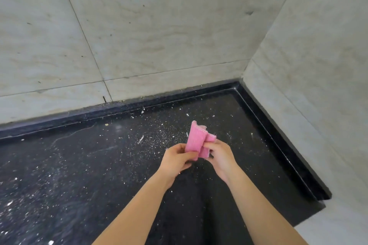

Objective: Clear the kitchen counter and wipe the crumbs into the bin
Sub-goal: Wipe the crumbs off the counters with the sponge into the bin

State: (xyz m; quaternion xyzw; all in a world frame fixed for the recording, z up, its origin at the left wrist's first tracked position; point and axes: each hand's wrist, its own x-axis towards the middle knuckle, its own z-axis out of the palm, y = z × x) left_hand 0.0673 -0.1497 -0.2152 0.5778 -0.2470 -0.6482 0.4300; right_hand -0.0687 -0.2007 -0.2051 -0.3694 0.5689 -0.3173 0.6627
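1. Head view: a pink cloth (196, 142) is held a little above the black worktop (79, 165), near the corner where the two tiled walls (139, 26) meet.
2. Both hands grip it. The left hand (175, 160) pinches the near edge between thumb and curled fingers, and the right hand (219, 156) pinches the folded flap on the right side.
3. The cloth is folded into a narrow pad. Its long axis runs from the hands away toward the back wall, leaning slightly left, with the free end uppermost and pointing at that wall.
4. Crumbs (159, 137) are scattered over the worktop, thickest just beyond the hands and along the back ledge.
5. The step looks like folding the cloth for wiping. Square the flaps so a broad, flat face goes down. Then start in the corner and draw the crumbs toward the front edge in overlapping strokes, gathering rather than flicking.
6. No bin is in view.
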